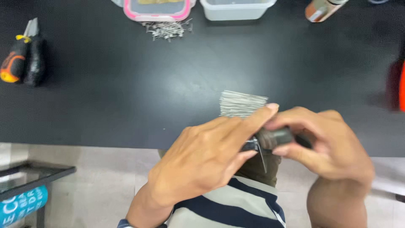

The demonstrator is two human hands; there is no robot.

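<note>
Thin metal wires (242, 104), a tight fan of straight silvery strands, are gripped at lower centre of the frame, right at the near edge of the black table (126, 84), their cut ends splaying upward and away. The bundle is pinched by the left hand (202, 160), index finger stretched along the strands, apparently so they are kept flat and parallel. A dark cylindrical handle (276, 137) is clasped firmly in the right hand (329, 143), fingers curled closed around it; a thin grey blade-like strip is seen jutting down between the two hands, though its exact form is blurred. Both hands are pressed close together, seemingly so tool and bundle are steadied against each other. At top centre a loose heap of short metal pieces (168, 29) is lying, dull and jumbled, just below a pink-rimmed container (157, 16). Beside that, a translucent white tub (236, 10) is set. At upper left, orange-and-black handled tools (21, 57) are resting, well apart from the hands
</note>
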